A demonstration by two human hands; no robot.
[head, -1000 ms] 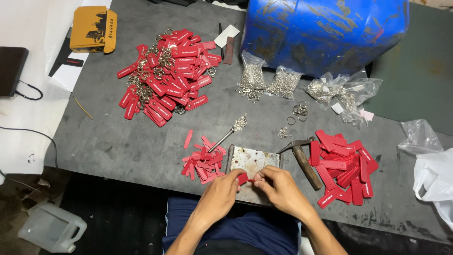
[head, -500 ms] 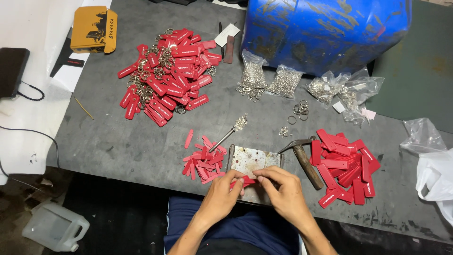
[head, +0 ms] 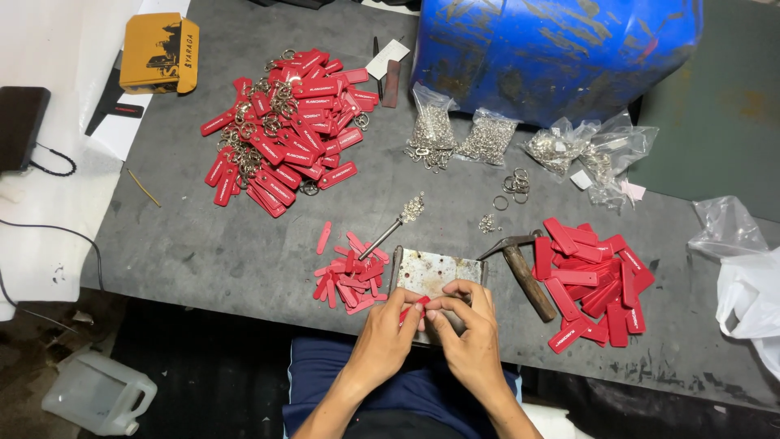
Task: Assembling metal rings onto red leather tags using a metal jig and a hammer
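Both hands meet at the near edge of the table over a rusty metal plate [head: 435, 271]. My left hand [head: 388, 332] and my right hand [head: 465, 323] pinch a small red tag piece [head: 415, 306] between their fingertips. Just left of the plate lies a small heap of short red strips [head: 349, 276] with a metal rod [head: 382, 239] across it. A hammer [head: 518, 264] rests to the right of the plate, next to a pile of red tags [head: 591, 280].
A large heap of red tags with key rings [head: 284, 122] lies at the back left. Clear bags of metal rings [head: 459, 134] sit before a blue barrel [head: 552, 49]. A yellow box [head: 158, 53] is far left, white plastic bags [head: 747, 276] at right.
The hands have shifted slightly and stay together on the red piece over the plate. Nothing else on the table has moved.
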